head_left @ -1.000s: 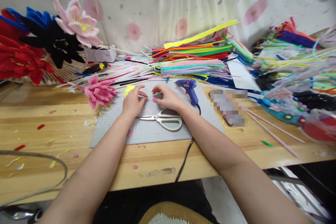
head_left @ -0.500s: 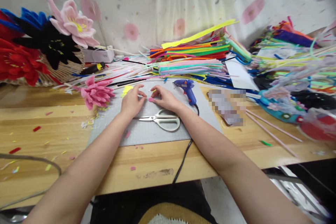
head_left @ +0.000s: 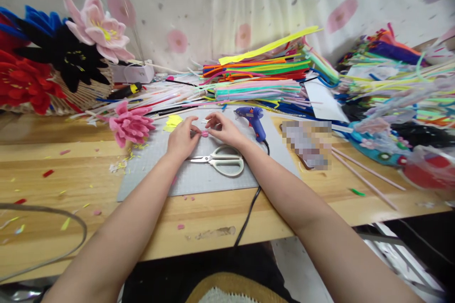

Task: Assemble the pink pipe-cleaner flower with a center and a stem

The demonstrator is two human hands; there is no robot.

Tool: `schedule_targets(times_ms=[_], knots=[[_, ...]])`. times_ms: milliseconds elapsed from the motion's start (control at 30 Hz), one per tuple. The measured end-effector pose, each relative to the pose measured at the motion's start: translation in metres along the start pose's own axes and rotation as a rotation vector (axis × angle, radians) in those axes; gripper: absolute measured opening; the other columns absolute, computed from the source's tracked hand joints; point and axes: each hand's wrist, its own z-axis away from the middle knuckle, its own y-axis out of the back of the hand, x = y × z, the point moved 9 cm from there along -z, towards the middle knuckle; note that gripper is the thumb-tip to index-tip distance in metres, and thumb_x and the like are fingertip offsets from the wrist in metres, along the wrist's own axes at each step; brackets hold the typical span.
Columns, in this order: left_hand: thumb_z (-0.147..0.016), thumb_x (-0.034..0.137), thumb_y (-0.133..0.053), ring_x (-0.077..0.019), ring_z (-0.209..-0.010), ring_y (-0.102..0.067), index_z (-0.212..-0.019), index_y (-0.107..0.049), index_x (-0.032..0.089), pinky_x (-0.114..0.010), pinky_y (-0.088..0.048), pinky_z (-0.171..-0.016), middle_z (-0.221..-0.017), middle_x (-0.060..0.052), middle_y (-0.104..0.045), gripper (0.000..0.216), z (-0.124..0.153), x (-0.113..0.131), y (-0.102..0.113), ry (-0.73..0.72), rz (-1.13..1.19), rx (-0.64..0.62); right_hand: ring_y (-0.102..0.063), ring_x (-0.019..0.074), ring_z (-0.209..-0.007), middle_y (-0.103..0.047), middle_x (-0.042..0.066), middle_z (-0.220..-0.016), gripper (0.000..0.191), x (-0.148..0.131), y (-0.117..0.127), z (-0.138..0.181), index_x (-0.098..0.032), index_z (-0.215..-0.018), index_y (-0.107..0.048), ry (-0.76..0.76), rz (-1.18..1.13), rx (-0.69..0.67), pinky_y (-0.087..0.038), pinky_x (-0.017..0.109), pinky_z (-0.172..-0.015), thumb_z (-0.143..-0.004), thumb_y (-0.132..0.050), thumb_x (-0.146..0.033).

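My left hand (head_left: 182, 139) and my right hand (head_left: 224, 130) meet over the grey cutting mat (head_left: 199, 177), fingertips pinched together on a small pink piece (head_left: 204, 133) held between them. White-handled scissors (head_left: 221, 163) lie shut on the mat just below both hands. A blue glue gun (head_left: 253, 120) rests right of my right hand, its black cord running off the table's front edge. A pink pipe-cleaner flower (head_left: 131, 125) lies left of my left hand, near a yellow scrap (head_left: 172, 122).
Stacks of coloured pipe cleaners (head_left: 263, 80) fill the back and right of the wooden table (head_left: 71, 175). A basket (head_left: 81, 94) with red, black, blue and pink flowers stands at back left. Small scraps dot the wood, and a grey cable (head_left: 46, 213) loops at front left.
Both hands have closed in on the pink piece and lifted slightly off the mat. The view has shifted a little.
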Motion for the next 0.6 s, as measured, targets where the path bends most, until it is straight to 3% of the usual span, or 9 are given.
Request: schedule_targets(times_ms=[100, 233, 600], knots=[[-0.071, 0.014, -0.058, -0.0205, -0.09, -0.061, -0.114, -0.047, 0.026, -0.035, -0.043, -0.083, -0.086, 0.001, -0.07, 0.046, -0.001, 0.001, -0.001, -0.009, -0.01, 0.0, -0.058, 0.0111, -0.074, -0.06, -0.003, -0.077, 0.027, 0.009, 0.0, -0.003, -0.021, -0.097, -0.048, -0.056, -0.034, 0.053, -0.045, 0.027, -0.073, -0.07, -0.054, -0.019], [-0.071, 0.015, -0.058, -0.0201, -0.09, -0.061, -0.115, -0.047, 0.025, -0.034, -0.044, -0.083, -0.086, 0.001, -0.069, 0.046, -0.001, 0.002, -0.001, 0.001, -0.029, -0.005, -0.058, 0.0108, -0.073, -0.059, -0.005, -0.075, 0.028, 0.015, -0.006, -0.005, -0.023, -0.095, -0.047, -0.078, -0.008, 0.02, -0.044, 0.026, -0.073, -0.069, -0.057, -0.018], [-0.073, 0.016, -0.056, -0.017, -0.092, -0.061, -0.118, -0.046, 0.024, -0.03, -0.044, -0.085, -0.088, 0.001, -0.069, 0.047, -0.001, 0.001, -0.001, 0.015, -0.057, -0.018, -0.055, 0.0107, -0.071, -0.057, -0.005, -0.071, 0.025, 0.01, -0.006, -0.006, -0.021, -0.094, -0.049, -0.029, 0.091, 0.039, -0.042, 0.025, -0.07, -0.071, -0.057, -0.015]])
